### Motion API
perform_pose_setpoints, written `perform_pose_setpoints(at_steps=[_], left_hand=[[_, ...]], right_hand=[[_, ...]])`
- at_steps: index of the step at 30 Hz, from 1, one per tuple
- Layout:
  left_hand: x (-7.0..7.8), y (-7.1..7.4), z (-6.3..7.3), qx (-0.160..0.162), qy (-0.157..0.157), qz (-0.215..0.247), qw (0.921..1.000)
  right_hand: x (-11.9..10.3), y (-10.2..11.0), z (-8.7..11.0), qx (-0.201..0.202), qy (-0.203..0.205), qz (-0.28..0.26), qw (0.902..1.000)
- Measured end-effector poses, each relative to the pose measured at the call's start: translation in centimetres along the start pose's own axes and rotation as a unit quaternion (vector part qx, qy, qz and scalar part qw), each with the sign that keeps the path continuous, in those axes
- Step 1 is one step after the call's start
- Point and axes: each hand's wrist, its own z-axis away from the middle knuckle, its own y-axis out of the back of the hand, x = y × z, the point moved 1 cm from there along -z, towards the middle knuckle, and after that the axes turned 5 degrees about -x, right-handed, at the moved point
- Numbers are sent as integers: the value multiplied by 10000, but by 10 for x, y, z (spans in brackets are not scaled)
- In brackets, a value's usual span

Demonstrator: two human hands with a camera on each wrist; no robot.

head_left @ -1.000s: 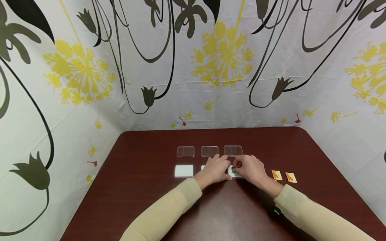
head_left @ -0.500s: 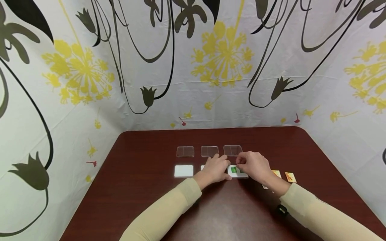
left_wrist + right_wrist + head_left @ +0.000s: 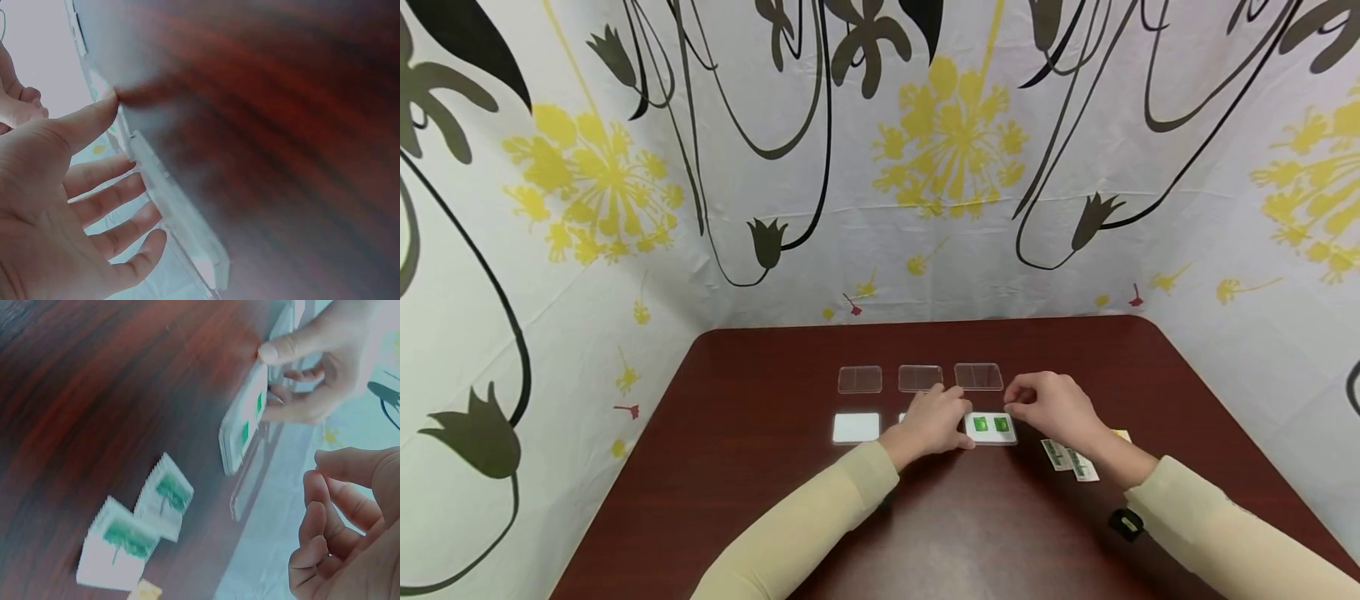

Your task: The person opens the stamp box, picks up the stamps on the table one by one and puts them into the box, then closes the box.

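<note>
My left hand point(image 3: 934, 417) holds the left end of a flat white case point(image 3: 991, 440), its thumb at the near edge and fingers at the far side. Two small green squares lie side by side on the case top. To the right of it, my right hand point(image 3: 1051, 407) is raised over the table with fingers curled. Thumb and index tips meet in the right wrist view, and nothing shows between them. Below that hand lie two white packets with serrated edges and a green tree print, a nearer one point(image 3: 115, 547) and a farther one point(image 3: 164, 500).
Another white case point(image 3: 856, 427) lies at the left; a middle one point(image 3: 181, 219) is mostly covered by my left hand in the head view. Three clear lids point(image 3: 860, 379) form a row behind. An orange-yellow packet point(image 3: 1122, 434) is partly hidden by the right forearm.
My right hand has let go of the second green square on the case and moved right, uncovering both squares. The left hand stays where it was.
</note>
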Motion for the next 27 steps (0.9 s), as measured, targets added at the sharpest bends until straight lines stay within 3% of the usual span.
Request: perform_pose_setpoints(at_steps=[11, 20, 27], left_hand=[[-17, 17, 10, -335, -108, 574, 9977], [-25, 17, 23, -244, -15, 444, 9987], [-31, 15, 35, -180, 123, 413, 9989]], right_hand=[[19, 11, 17, -165, -141, 196, 9996], [33, 11, 37, -480, -76, 580, 9971], [45, 9, 45, -482, 54, 779, 9958]])
